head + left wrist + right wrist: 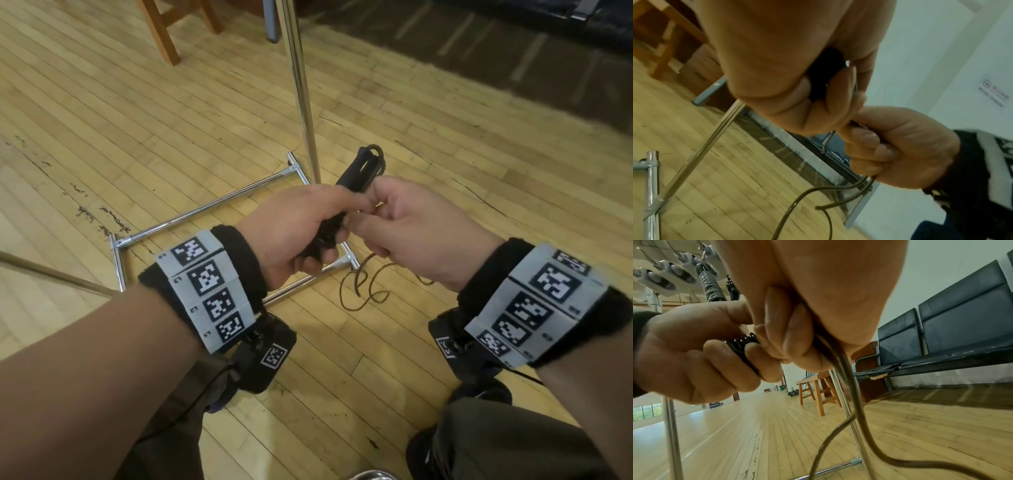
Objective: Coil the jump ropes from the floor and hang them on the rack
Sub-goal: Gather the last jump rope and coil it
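In the head view my left hand (308, 236) grips a black jump rope bundle (359, 169); its two handles stick out past my fingers toward the rack. Right beside it, my right hand (380, 219) pinches the brown cord (363, 291), whose loose end loops on the floor below. The right wrist view shows my left hand (701, 356) wrapped round the black coils (742, 344), with the cord (851, 404) running down from my right hand (795, 337). In the left wrist view the cord (818, 190) drops from my right hand (898, 146) under my left hand (818, 100).
The chrome rack's upright pole (301, 85) and floor frame (205, 212) stand just beyond my hands. Its hooks (663, 279) carry one coiled rope (712, 287). A wooden stool (818, 391) and a dark bench (941, 331) stand further off on the wood floor.
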Action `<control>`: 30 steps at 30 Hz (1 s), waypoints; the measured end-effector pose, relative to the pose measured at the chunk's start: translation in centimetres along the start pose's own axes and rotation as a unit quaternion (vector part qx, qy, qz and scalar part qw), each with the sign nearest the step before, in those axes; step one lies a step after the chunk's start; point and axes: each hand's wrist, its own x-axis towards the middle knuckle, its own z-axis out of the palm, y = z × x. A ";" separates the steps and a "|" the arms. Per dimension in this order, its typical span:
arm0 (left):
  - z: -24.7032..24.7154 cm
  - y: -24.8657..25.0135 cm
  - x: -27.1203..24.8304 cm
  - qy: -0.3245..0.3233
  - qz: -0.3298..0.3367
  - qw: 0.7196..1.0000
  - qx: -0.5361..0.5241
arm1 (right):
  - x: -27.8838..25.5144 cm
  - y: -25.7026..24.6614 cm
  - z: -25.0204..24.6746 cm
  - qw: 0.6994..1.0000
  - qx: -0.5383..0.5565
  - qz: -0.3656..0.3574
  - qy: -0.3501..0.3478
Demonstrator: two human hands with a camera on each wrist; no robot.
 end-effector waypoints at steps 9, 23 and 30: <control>-0.5 1.2 0.6 0.064 0.014 0.995 -0.073 | -0.5 -0.8 -1.2 0.997 0.016 0.019 -0.068; 2.2 -0.8 -0.5 -0.125 -0.062 0.781 0.609 | 0.1 1.2 -1.9 0.941 -0.311 0.073 -0.115; 0.0 -0.8 1.4 0.043 -0.054 0.874 0.482 | -1.2 -1.8 0.2 0.936 -0.348 -0.027 -0.050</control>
